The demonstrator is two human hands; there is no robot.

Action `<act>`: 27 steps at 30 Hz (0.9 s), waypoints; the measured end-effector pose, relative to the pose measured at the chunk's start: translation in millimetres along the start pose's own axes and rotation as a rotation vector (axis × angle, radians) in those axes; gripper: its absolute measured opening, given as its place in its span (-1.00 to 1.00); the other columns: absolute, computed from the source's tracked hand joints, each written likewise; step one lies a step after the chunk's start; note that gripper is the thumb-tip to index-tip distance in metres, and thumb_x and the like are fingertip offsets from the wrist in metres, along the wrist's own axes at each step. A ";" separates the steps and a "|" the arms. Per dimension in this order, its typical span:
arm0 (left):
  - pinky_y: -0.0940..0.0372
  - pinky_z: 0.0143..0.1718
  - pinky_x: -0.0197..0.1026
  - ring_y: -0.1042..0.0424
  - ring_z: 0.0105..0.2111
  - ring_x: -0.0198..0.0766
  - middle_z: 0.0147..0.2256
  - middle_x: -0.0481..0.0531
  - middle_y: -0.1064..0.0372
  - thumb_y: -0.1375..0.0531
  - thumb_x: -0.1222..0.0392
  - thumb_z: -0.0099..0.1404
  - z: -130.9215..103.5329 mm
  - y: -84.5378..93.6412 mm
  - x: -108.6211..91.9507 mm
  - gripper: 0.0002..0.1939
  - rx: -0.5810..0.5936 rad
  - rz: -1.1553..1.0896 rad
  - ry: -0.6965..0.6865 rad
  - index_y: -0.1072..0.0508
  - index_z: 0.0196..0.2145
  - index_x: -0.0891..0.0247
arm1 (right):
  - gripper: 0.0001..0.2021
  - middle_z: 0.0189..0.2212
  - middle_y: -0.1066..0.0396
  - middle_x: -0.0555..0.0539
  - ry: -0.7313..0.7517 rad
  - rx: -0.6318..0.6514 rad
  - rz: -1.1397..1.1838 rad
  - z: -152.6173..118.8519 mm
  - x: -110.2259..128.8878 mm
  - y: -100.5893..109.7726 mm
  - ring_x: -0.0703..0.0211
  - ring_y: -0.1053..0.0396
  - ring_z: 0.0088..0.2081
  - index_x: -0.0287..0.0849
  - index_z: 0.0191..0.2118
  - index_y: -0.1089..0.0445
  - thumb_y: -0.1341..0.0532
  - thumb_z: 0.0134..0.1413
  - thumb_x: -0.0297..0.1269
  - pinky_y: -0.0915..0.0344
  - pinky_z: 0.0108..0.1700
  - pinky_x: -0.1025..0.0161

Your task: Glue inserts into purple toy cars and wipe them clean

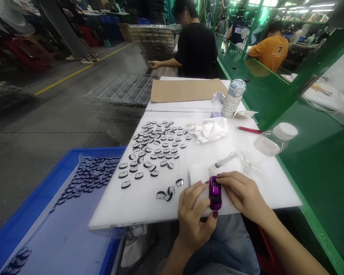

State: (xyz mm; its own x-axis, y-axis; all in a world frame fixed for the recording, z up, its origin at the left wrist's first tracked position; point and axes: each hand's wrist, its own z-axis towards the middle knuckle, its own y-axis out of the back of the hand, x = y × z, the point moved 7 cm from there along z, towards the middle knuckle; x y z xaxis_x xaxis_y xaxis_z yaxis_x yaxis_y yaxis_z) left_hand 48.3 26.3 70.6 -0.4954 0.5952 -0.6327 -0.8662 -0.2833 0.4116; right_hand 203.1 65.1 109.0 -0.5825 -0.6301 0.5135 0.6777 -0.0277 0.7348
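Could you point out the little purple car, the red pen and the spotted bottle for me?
purple car (pixel 215 192): head camera view, middle of its upper side.
red pen (pixel 249 130): head camera view, middle of its barrel.
spotted bottle (pixel 231 104): head camera view, its dotted body, below the blue lid.

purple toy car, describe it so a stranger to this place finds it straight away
Find the white tabletop and go to its near edge. There the left hand holds a small toy car, with the right hand touching its far end. Its glossy purple body sets it apart from the dark-edged pieces scattered to its left.
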 end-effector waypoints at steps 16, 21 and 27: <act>-0.22 0.11 0.10 -0.23 0.02 0.00 0.32 -0.01 -0.18 -0.35 0.31 0.17 15.9 -10.2 9.4 -0.27 0.555 -0.039 0.256 -0.24 0.25 -0.01 | -0.78 -0.01 -0.49 -0.10 -0.444 -0.136 0.556 31.1 -18.6 -1.0 -0.06 -0.39 0.12 -0.08 -0.16 -0.49 -0.16 0.34 -0.09 -0.32 0.14 -0.02; -0.22 0.06 0.09 -0.24 0.01 0.02 0.19 -0.03 -0.35 -0.47 0.14 0.08 17.7 -11.1 14.1 -0.35 0.472 -0.099 0.268 -0.39 0.11 -0.03 | -0.94 -0.38 -0.37 -0.03 -0.262 -0.520 0.880 5.4 1.7 32.5 0.14 -0.34 -0.30 -0.07 -0.21 -0.45 -0.26 0.23 -0.25 -0.29 -0.20 0.16; -0.17 -0.01 0.08 -0.26 -0.06 0.03 0.06 0.01 -0.44 -0.53 0.13 -0.13 12.5 -8.6 9.0 -0.29 0.244 -0.057 0.150 -0.45 0.01 0.01 | -0.55 -0.62 0.00 0.05 -0.317 -0.206 1.150 -2.0 10.8 -4.8 0.24 0.02 -0.53 -0.15 -0.56 -0.11 -0.16 0.30 -0.04 0.05 -0.45 0.21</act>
State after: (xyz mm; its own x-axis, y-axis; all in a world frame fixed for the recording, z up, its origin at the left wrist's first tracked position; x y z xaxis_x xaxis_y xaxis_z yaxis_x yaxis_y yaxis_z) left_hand 52.1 43.5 69.6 -0.4660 0.4822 -0.7418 -0.8605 -0.0520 0.5068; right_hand 194.5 56.8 110.2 0.3426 -0.1507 0.9273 0.9139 0.2823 -0.2918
